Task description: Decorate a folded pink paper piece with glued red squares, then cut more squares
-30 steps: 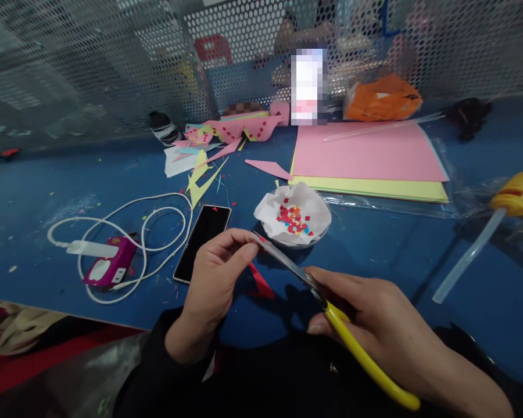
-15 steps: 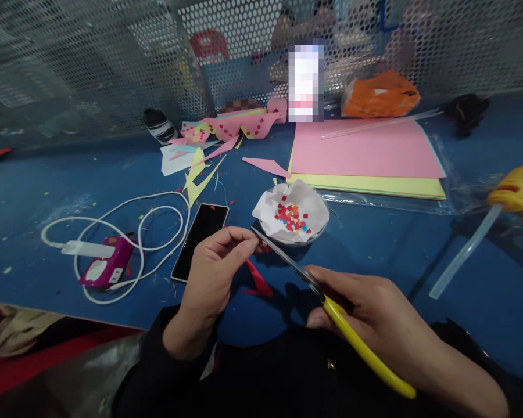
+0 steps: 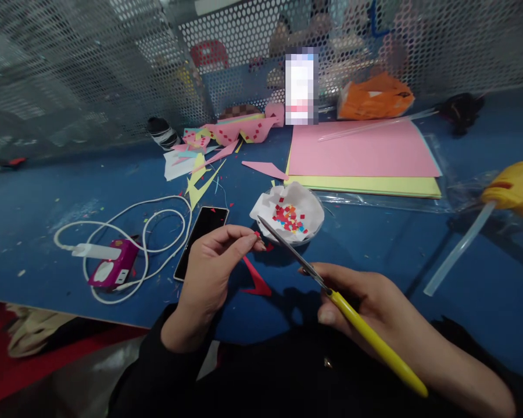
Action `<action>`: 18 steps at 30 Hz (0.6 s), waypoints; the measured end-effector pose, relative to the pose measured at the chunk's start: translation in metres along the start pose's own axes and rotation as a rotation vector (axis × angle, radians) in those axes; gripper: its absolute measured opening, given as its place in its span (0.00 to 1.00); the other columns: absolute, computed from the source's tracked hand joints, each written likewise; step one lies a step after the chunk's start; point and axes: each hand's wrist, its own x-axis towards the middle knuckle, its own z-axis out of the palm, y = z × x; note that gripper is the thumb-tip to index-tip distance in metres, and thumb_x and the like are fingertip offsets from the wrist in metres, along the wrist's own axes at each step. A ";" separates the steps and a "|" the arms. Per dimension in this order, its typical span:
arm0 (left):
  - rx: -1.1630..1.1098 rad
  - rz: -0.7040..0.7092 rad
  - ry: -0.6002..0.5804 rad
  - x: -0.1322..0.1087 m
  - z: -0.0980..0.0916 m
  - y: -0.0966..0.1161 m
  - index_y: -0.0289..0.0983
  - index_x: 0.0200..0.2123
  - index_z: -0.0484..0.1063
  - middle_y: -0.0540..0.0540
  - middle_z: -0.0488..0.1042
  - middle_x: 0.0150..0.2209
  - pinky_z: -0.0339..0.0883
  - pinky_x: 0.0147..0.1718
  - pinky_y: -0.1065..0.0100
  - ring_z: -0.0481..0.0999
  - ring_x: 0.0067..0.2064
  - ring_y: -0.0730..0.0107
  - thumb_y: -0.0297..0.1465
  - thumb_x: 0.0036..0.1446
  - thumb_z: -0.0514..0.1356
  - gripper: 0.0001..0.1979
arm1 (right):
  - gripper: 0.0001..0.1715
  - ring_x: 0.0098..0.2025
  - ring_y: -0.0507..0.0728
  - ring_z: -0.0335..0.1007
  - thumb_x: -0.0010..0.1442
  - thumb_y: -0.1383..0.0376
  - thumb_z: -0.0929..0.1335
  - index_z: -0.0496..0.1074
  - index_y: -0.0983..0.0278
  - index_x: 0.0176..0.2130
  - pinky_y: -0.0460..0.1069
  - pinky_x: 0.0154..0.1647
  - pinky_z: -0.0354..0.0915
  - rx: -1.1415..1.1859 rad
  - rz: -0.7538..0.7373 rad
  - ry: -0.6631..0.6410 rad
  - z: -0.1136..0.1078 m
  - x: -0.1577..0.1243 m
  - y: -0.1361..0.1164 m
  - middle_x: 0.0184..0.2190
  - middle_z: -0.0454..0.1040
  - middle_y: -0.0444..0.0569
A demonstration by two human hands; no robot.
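Observation:
My left hand (image 3: pixel 215 261) pinches a small piece of red paper (image 3: pixel 257 234) between thumb and fingertips, above the table. Yellow-handled scissors (image 3: pixel 361 325) are gripped in my right hand (image 3: pixel 370 307), with the blades pointing up and left towards my left fingertips. Just beyond both hands sits a bowl lined with white paper (image 3: pixel 265 204), holding several small red, orange, yellow and blue paper bits (image 3: pixel 289 217). A larger red paper scrap (image 3: pixel 257 280) lies on the table between my hands.
A black phone (image 3: pixel 204 229) and a purple charger (image 3: pixel 115 262) with a looped white cable lie left. Pink and yellow paper sheets (image 3: pixel 361 151) are stacked behind the bowl, near an orange packet (image 3: pixel 376 98). A yellow glue gun (image 3: pixel 514 186) is right.
The scissors and my right hand have shifted slightly right, and the blade tips have come away from my left fingertips. The red piece between those fingers now shows more clearly.

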 end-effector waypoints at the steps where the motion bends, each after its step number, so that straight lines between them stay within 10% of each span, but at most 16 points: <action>1: 0.007 0.017 0.000 0.000 0.000 0.001 0.41 0.31 0.82 0.53 0.82 0.29 0.70 0.41 0.75 0.79 0.34 0.75 0.30 0.58 0.68 0.03 | 0.20 0.26 0.51 0.59 0.63 0.47 0.69 0.74 0.59 0.43 0.45 0.26 0.58 -0.068 -0.006 0.031 0.000 0.000 0.000 0.25 0.66 0.39; 18: 0.007 0.100 -0.034 -0.003 -0.009 -0.012 0.44 0.34 0.82 0.53 0.81 0.33 0.70 0.42 0.76 0.78 0.37 0.75 0.31 0.60 0.68 0.02 | 0.41 0.26 0.58 0.76 0.61 0.36 0.64 0.74 0.64 0.54 0.49 0.23 0.68 -0.549 -0.271 0.247 0.007 0.003 0.006 0.29 0.80 0.48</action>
